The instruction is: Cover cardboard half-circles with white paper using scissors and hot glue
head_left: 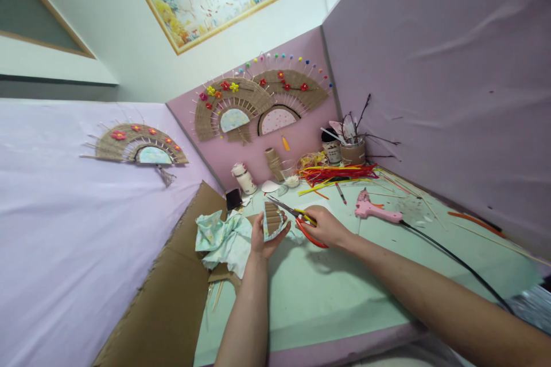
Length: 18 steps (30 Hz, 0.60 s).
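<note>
In my left hand [267, 243] is a small half-round piece of corrugated cardboard [272, 219], its curved edge wrapped with pale green-blue patterned fabric. My right hand [322, 226] grips a pair of scissors [309, 233] with red and yellow handles. Their blades point left and lie over the top of the cardboard piece, slightly parted. Whether they touch it, I cannot tell. Left of my left hand lies a crumpled sheet of the same patterned fabric [219, 235].
A pink glue gun [376, 209] with a black cord lies to the right. Red and yellow pipe cleaners [340, 173], a twine spool [273, 163], a white bottle [244, 178] and a pot of twigs [353, 152] stand behind. Fan decorations [232, 89] hang on the pink board. Brown cardboard [172, 275] edges the left.
</note>
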Each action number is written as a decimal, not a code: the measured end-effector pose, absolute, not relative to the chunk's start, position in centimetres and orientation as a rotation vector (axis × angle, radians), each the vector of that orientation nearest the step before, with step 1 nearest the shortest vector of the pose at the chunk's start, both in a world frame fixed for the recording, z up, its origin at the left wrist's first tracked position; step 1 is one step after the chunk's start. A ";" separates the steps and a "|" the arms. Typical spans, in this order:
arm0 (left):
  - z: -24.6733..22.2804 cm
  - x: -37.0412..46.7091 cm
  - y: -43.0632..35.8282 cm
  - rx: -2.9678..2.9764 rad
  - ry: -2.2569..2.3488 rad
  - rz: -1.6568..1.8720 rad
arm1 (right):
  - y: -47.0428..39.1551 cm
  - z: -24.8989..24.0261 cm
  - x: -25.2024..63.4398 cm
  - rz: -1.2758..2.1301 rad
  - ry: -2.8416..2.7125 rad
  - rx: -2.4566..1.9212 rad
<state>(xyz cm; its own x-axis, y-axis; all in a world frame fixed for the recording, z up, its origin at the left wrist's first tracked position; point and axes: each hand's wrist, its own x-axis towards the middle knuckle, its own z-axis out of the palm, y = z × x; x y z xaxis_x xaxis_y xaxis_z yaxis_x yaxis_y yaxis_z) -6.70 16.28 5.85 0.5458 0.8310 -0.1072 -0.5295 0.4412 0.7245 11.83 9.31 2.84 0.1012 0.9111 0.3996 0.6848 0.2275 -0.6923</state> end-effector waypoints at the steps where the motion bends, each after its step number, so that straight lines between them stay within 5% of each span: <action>1: 5.8 -6.7 16.3 0.695 0.493 0.887 | 9.3 2.9 11.8 0.334 -1.643 -1.514; 18: 5.4 -7.7 17.4 0.718 0.488 0.860 | 9.5 2.9 12.3 0.351 -1.688 -1.488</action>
<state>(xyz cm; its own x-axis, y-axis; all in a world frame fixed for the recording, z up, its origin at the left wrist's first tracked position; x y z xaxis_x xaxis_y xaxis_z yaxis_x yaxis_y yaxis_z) -7.68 17.35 5.41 0.5686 0.8161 -0.1030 -0.5069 0.4462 0.7375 12.30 9.47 2.90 0.0549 0.9158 0.3978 0.6812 0.2569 -0.6855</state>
